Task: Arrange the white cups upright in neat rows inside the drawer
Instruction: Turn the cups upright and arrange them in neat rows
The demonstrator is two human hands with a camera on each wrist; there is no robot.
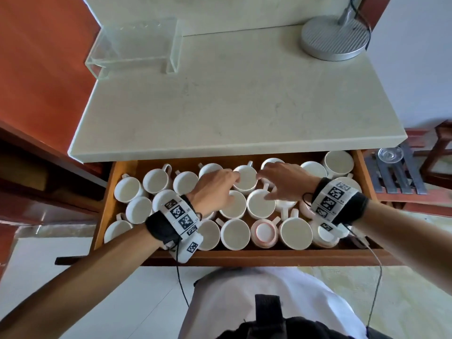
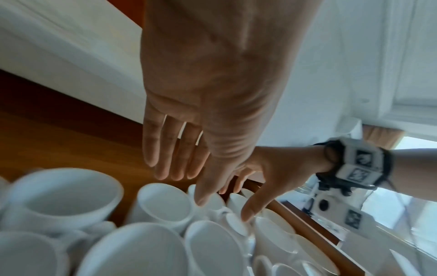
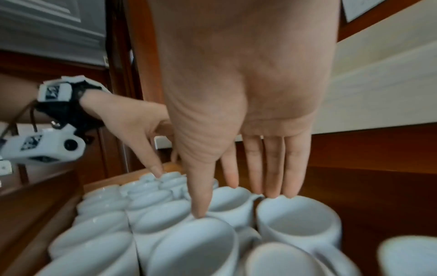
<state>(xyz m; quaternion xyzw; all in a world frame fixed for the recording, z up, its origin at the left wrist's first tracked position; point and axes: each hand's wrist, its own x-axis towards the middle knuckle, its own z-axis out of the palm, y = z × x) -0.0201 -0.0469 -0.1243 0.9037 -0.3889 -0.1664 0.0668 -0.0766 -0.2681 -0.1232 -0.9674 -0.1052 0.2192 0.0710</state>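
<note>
My head camera looks steeply down at the drawer [image 1: 117, 192]; both wrist cameras skim close along my fingers, sharing its cups [image 1: 244, 178].

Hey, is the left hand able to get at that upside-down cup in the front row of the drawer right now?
Probably yes. The upside-down cup sits uncovered in the front row, nearer the body than the left hand, which is open and holds nothing. Neighbouring cups press close, so lifting from above looks easiest.

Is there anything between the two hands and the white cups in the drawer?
Nothing visible. The left hand and the right hand are open directly over the white cups in the drawer, fingers at the rims.
</note>
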